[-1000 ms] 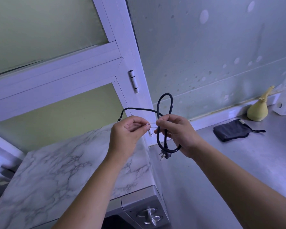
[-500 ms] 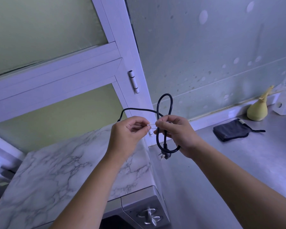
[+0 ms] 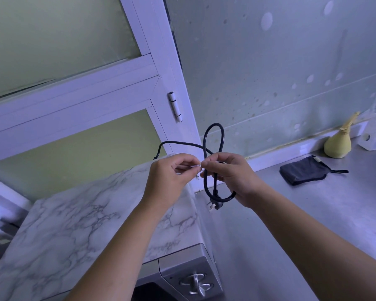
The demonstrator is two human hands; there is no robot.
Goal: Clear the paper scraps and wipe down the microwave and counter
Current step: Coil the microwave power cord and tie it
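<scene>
We hold a looped black power cord (image 3: 213,146) up over the back right corner of the marble-patterned microwave top (image 3: 91,213). Our right hand (image 3: 230,177) is closed around the gathered loops, thumb and forefinger pressed together at the crossing; the grey plug (image 3: 215,205) dangles below it at about 6 o'clock. Our left hand (image 3: 172,174), at 9 o'clock from the right, has its fingers curled in, thumb and forefinger pinching a small white tie (image 3: 196,166) just beside the cord. The two hands nearly touch at the fingertips.

The silver microwave control panel with its metal knob (image 3: 197,284) sits at 6 o'clock. The grey steel counter (image 3: 313,213) spreads away to 3 o'clock. On it, near the wall at 2 o'clock, lie a folded dark grey cloth (image 3: 302,170) and, further back, a yellow pear-shaped pouch (image 3: 338,143). We cannot make out any paper scraps.
</scene>
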